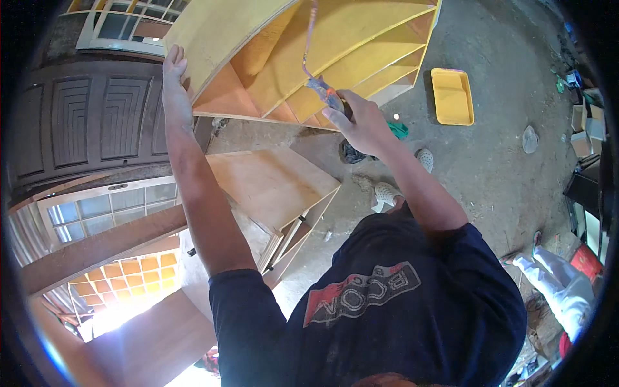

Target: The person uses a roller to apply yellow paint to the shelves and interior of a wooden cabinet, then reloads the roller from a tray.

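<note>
A paint roller's handle [331, 96], spotted with dried paint, is in my right hand [360, 118]. Its bent wire frame runs up past the top edge of the picture, so the roller head is out of view. Behind it stands a large wooden shelf unit [387, 43] with yellow-coated inner faces and slanted-looking dividers. My left hand [175, 65] is raised with fingers extended at the near edge of the unit's pale outer panel [208, 43]; whether it presses on the panel is hard to tell.
On the concrete floor [503, 179] lies a yellow paint tray [452, 96]. A bare plywood cabinet [275, 179] stands below the shelf unit in view. Green cloth [398, 129] and a dark plastic bag [352, 152] lie near my feet. Another person's light trousers [556, 285] show at right.
</note>
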A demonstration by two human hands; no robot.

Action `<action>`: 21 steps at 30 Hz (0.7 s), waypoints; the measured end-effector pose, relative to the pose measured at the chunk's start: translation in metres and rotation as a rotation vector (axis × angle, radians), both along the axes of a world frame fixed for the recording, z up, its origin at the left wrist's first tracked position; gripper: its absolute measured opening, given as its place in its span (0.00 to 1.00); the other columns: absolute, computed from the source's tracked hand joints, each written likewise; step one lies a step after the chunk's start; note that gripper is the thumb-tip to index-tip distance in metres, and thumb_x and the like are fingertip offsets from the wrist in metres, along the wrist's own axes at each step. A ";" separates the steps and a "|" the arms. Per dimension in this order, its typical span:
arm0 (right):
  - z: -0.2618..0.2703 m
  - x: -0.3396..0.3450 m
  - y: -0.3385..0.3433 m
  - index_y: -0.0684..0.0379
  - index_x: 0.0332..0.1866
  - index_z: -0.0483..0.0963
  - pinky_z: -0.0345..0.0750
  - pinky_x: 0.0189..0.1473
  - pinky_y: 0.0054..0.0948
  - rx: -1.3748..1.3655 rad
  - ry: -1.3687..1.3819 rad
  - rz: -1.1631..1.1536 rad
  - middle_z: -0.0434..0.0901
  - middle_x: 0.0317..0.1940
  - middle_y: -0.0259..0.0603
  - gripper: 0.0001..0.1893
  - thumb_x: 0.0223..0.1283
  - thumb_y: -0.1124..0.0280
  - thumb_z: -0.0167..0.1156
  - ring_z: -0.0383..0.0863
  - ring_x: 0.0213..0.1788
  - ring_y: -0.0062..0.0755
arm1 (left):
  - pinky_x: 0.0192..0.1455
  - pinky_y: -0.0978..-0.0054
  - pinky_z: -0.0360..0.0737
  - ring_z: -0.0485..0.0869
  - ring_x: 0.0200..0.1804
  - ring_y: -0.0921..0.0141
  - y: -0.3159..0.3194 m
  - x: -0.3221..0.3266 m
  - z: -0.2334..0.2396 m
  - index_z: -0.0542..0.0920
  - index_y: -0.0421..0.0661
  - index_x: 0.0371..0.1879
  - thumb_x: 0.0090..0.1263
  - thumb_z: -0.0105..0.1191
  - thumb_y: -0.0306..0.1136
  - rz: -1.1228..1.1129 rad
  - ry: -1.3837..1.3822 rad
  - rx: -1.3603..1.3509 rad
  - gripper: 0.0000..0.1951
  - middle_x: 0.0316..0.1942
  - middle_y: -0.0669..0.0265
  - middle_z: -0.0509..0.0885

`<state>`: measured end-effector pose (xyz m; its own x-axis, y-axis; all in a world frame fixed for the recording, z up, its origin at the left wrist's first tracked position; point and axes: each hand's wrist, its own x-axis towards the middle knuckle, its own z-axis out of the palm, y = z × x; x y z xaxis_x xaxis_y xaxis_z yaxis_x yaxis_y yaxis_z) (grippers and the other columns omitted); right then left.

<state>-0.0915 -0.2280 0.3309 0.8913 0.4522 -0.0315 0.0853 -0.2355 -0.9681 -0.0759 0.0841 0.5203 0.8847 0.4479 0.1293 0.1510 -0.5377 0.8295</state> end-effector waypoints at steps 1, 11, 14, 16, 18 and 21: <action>0.003 0.001 0.003 0.65 0.63 0.76 0.78 0.36 0.46 0.000 0.005 0.004 0.84 0.28 0.54 0.26 0.74 0.54 0.66 0.85 0.30 0.52 | 0.87 0.52 0.45 0.53 0.88 0.61 0.003 -0.001 -0.002 0.59 0.54 0.87 0.77 0.48 0.53 -0.003 0.002 0.008 0.40 0.88 0.63 0.60; -0.007 0.012 0.016 0.62 0.68 0.79 0.75 0.34 0.38 0.048 0.086 0.085 0.79 0.26 0.44 0.26 0.74 0.56 0.66 0.78 0.27 0.34 | 0.87 0.55 0.40 0.53 0.89 0.65 0.003 0.003 -0.006 0.59 0.48 0.87 0.74 0.49 0.54 -0.014 -0.016 0.006 0.43 0.87 0.62 0.62; -0.015 0.010 0.016 0.63 0.72 0.76 0.70 0.28 0.31 0.126 0.134 0.099 0.74 0.22 0.33 0.29 0.75 0.55 0.66 0.71 0.22 0.21 | 0.87 0.57 0.41 0.54 0.88 0.65 -0.002 0.002 -0.005 0.60 0.48 0.86 0.75 0.48 0.54 -0.011 -0.011 0.023 0.42 0.86 0.61 0.64; -0.015 0.011 0.016 0.63 0.72 0.77 0.69 0.27 0.29 0.168 0.192 0.120 0.74 0.22 0.31 0.29 0.76 0.54 0.66 0.70 0.21 0.19 | 0.87 0.57 0.41 0.54 0.88 0.65 0.005 0.001 -0.006 0.60 0.48 0.86 0.75 0.48 0.54 -0.028 -0.027 0.012 0.42 0.86 0.60 0.64; -0.019 0.016 0.011 0.63 0.72 0.77 0.68 0.25 0.26 0.199 0.189 0.088 0.73 0.23 0.29 0.29 0.76 0.54 0.66 0.69 0.20 0.17 | 0.87 0.58 0.41 0.55 0.88 0.65 0.006 0.002 -0.008 0.61 0.48 0.86 0.75 0.48 0.54 -0.049 -0.042 -0.002 0.42 0.86 0.59 0.65; -0.003 0.046 -0.017 0.64 0.71 0.77 0.70 0.26 0.27 0.174 0.268 0.188 0.74 0.24 0.29 0.28 0.77 0.53 0.65 0.70 0.21 0.18 | 0.87 0.58 0.42 0.56 0.88 0.64 0.003 0.000 -0.007 0.61 0.47 0.86 0.75 0.48 0.53 -0.052 -0.043 -0.008 0.41 0.86 0.58 0.65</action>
<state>-0.0453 -0.2453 0.3277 0.7630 0.6261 -0.1607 -0.1507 -0.0695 -0.9861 -0.0758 0.0874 0.5134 0.9003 0.4030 0.1641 0.0877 -0.5374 0.8388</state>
